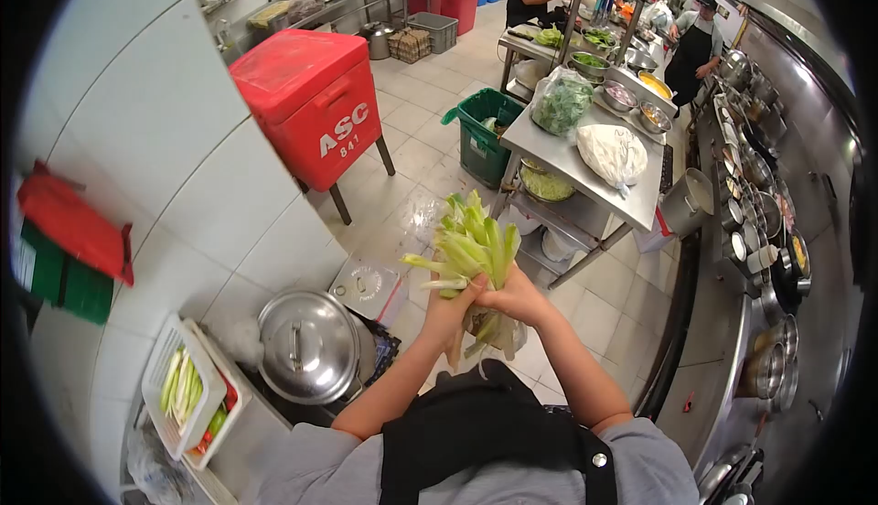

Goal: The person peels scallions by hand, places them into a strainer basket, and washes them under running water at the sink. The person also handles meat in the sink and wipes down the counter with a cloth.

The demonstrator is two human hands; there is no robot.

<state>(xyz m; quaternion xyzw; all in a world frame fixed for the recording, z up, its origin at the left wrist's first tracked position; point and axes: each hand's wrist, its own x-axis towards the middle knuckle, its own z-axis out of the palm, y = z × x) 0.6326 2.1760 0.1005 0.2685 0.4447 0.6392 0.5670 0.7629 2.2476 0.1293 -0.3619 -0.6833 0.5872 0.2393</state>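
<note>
I'm seeing the left hand (448, 311) and right hand (508, 294) both clasping a loose bundle of pale-green leafy stalks (473, 241) between them; ends are dangling beneath. A dark-green plastic bin (482, 155) is standing beyond. Judgement: even, gentle pressure suits straying stalks.
</note>
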